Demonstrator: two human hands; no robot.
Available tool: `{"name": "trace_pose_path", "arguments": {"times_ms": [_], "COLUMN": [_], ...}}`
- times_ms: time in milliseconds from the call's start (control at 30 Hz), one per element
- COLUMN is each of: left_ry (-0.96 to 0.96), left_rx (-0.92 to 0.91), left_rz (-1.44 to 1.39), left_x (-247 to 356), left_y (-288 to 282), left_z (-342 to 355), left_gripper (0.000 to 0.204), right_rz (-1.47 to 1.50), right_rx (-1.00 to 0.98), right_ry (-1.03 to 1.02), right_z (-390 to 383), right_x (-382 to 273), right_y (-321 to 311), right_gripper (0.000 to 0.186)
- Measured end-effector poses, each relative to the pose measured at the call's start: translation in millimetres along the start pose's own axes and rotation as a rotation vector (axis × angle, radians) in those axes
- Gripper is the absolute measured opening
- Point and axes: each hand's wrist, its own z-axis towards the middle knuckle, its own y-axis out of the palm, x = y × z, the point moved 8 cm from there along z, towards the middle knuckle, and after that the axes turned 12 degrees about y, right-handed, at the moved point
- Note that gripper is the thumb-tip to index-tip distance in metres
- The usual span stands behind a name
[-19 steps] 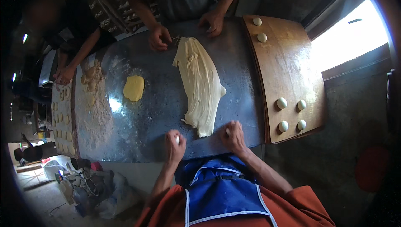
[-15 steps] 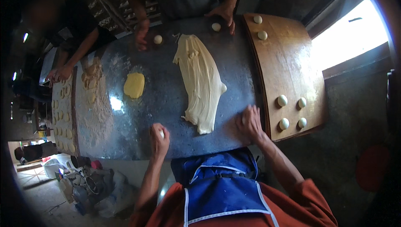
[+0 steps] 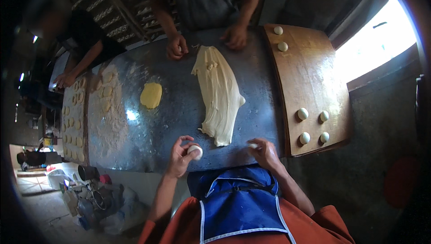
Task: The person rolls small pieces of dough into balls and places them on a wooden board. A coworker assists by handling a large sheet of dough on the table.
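Note:
My left hand [image 3: 178,161] is closed around a round white dough ball [image 3: 195,152] near the front edge of the dark metal table [image 3: 179,109]. Over the same edge, my right hand [image 3: 266,155] pinches a second, smaller-looking piece of dough [image 3: 253,145], partly hidden by its fingers. Between and beyond my hands lies a long, stretched sheet of pale dough [image 3: 218,95], with a small bump on its right side. A flat yellow slab [image 3: 151,95] rests to its left.
A wooden board [image 3: 310,77] with several dough balls overlaps the table's right end. Flour [image 3: 110,122] covers the left part, beside a tray [image 3: 85,131] of flattened dough rounds. Across the table a co-worker's hand [image 3: 178,47] holds dough; another person works at far left.
My left hand has opened out of its fist and moved right, exposing the dough ball. My right hand has come down and left with its piece. The opposite co-worker's left-side hand now grips a ball.

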Motion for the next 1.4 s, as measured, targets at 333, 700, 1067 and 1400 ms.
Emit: {"name": "trace_pose_path", "arguments": {"times_ms": [333,700,1067,1400], "left_ry": [-0.012,0.093,0.484,0.471], "left_rx": [-0.100,-0.197,0.471,0.376], "left_rz": [-0.075,0.238,1.236,1.198], "left_x": [13.0,11.0,-22.4,-23.2], "left_y": [83.2,63.9,-55.0,-62.8], "left_z": [4.8,-7.6,41.1,46.1], "left_gripper": [0.025,0.023,0.030,0.029], "right_rz": [0.328,0.813,-0.484,-0.451], "right_rx": [-0.159,-0.982,0.482,0.570], "right_ry": [-0.256,-0.354,-0.285,-0.464], "right_z": [-29.7,-41.0,54.4,64.8], "right_x": [-118.3,-62.7,-25.4,-29.8], "right_y": [7.3,3.2,2.3,1.2], "right_gripper": [0.035,0.017,0.036,0.032]}}
